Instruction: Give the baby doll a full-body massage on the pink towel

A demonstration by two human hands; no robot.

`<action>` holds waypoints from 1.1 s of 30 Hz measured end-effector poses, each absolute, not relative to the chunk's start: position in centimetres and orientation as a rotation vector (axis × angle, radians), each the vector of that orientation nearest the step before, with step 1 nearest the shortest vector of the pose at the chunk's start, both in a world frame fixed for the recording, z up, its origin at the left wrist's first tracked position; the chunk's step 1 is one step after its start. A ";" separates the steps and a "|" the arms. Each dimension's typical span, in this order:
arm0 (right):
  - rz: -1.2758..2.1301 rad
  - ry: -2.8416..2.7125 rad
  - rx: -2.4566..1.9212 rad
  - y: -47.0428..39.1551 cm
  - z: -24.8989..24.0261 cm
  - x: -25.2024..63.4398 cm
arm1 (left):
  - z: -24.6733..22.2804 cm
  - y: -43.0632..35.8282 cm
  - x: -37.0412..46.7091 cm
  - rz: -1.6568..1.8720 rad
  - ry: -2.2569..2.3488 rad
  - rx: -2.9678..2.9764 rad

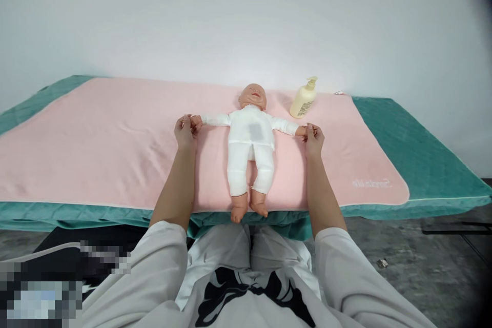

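A baby doll [251,130] with a white cloth body lies on its back on a pink mat [96,148]. Its arms are stretched out to both sides, and its feet reach over the near edge. My left hand [184,130] is closed on the doll's hand at the left, fingers pinched around it. On the other side, my right hand [314,138] grips the doll's other hand in the same way. Just beyond my right hand stands a pale yellow pump bottle [303,100], near the doll's head.
The mat lies over a green padded cover [418,143] on the table, against a white wall [230,20]. A black surface with blurred-out items is at the lower left. Dark grey floor [403,261] shows at the lower right, with a small scrap [382,263] on it.
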State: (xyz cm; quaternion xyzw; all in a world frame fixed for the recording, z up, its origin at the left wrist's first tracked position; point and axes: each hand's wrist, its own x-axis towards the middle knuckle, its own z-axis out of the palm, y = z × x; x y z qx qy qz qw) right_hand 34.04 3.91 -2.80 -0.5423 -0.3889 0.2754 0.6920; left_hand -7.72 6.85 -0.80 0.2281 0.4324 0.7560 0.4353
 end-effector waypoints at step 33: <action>0.831 -0.852 -1.122 3.8 -2.8 34.3 | -1.3 7.3 -7.9 1.871 1.051 0.524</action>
